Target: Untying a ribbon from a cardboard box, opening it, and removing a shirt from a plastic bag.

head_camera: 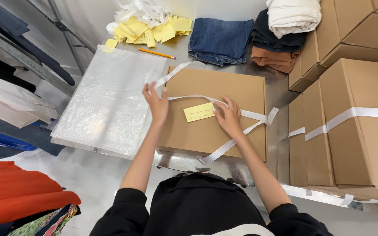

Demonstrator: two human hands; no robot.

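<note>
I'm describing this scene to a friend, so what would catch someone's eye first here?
First, the flat brown cardboard box at the centre of the metal table, crossed by a white ribbon. The right hand presses the ribbon beside a yellow note, while the left hand lifts a ribbon end. A stack of clear plastic bags lies left of the box; ribbon-tied boxes are piled at right.

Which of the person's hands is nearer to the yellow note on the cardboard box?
The right hand: its fingers rest at the note's right edge, pressing the white strap. The left hand is further off to the note's left, holding the strap's other end.
</note>
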